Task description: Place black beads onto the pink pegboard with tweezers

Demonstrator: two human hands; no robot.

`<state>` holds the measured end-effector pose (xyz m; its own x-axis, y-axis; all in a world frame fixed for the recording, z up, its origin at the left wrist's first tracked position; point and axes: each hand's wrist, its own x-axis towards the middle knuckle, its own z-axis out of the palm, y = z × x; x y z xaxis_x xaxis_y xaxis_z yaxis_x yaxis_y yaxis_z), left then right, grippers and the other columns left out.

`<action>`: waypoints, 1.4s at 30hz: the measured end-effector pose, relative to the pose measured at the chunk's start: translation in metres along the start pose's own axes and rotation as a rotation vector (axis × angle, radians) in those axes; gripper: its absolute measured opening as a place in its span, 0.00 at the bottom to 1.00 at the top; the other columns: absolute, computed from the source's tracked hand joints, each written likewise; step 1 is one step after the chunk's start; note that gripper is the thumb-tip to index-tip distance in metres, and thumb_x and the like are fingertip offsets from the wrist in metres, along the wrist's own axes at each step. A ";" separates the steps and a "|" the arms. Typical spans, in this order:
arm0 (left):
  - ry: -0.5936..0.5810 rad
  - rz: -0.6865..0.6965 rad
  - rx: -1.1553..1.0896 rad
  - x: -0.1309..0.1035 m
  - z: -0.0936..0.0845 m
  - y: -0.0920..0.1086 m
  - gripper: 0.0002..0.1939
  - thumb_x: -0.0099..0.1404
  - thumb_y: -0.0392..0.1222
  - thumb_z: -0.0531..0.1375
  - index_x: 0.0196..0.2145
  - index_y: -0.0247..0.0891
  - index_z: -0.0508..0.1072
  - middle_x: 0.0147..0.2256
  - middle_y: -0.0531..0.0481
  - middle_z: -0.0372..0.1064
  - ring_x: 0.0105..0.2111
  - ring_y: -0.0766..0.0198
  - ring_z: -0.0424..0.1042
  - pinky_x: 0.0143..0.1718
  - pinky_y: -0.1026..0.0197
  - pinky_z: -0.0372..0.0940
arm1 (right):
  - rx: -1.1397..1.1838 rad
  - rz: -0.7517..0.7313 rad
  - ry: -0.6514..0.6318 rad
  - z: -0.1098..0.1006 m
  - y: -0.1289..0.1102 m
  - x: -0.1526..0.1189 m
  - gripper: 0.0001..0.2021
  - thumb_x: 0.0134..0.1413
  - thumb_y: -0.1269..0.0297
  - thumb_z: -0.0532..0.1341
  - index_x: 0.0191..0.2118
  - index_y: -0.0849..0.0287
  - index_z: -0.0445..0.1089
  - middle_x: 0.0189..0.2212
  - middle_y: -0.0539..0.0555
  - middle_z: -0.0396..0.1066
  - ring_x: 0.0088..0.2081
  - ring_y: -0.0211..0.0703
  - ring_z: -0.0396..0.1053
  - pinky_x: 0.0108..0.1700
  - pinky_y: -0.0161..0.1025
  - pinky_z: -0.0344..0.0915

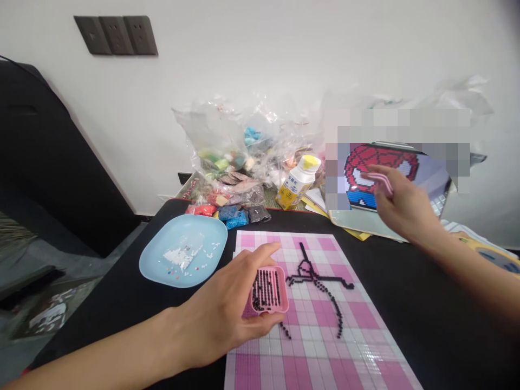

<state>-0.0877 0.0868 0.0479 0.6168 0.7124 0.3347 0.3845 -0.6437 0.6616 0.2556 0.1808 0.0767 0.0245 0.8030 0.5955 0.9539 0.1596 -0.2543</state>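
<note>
Left hand (231, 300) grips pink tray (286, 292); right hand (402, 201) pinches pink tweezers (382, 177). Tilting the tray could spill black beads (257, 303).

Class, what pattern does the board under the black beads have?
The board has a pink-and-white check, seen best in the head view.

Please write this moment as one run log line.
left hand: holding pink tray with black beads, over board; right hand: holding pink tool, before screen; board: black bead lines; plate: white beads
</note>
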 end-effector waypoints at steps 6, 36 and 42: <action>0.008 0.006 -0.019 0.003 0.000 -0.003 0.42 0.63 0.38 0.65 0.64 0.56 0.43 0.51 0.50 0.65 0.49 0.55 0.70 0.53 0.49 0.65 | 0.387 -0.064 -0.426 -0.020 -0.061 -0.071 0.17 0.62 0.46 0.54 0.43 0.55 0.66 0.30 0.51 0.71 0.29 0.40 0.68 0.30 0.34 0.64; 0.007 -0.038 -0.097 0.003 0.003 -0.003 0.47 0.58 0.37 0.70 0.64 0.58 0.46 0.51 0.52 0.69 0.47 0.58 0.72 0.54 0.53 0.65 | 0.503 -0.637 -0.233 -0.003 -0.093 -0.108 0.05 0.66 0.70 0.54 0.45 0.59 0.63 0.31 0.51 0.70 0.28 0.34 0.67 0.28 0.32 0.62; 0.008 -0.035 -0.096 0.002 0.003 -0.002 0.46 0.58 0.38 0.70 0.64 0.56 0.47 0.51 0.51 0.69 0.49 0.56 0.71 0.55 0.51 0.65 | 0.490 -0.624 -0.211 -0.002 -0.093 -0.108 0.03 0.66 0.70 0.54 0.44 0.59 0.63 0.30 0.50 0.71 0.25 0.32 0.66 0.26 0.30 0.61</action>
<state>-0.0853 0.0892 0.0450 0.5985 0.7364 0.3153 0.3377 -0.5889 0.7343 0.1645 0.0782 0.0371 -0.5707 0.5672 0.5938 0.5337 0.8058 -0.2567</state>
